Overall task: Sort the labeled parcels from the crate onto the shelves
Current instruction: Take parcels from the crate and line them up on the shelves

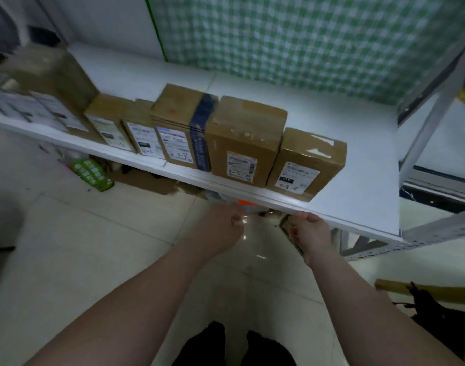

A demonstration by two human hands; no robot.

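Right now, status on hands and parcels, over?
Both low at front edge of shelf: left hand, right hand; grips unclear. The row of parcels stands upright, labels facing out. Shelf edge hides what hands reach for.

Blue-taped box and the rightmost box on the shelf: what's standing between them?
One brown parcel with a white label stands between the blue-taped box and the rightmost box on the white shelf, close beside both. The head view shows it.

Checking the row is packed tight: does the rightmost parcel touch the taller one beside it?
Touching. Head view shows the rightmost parcel flush against the taller parcel, no gap between.
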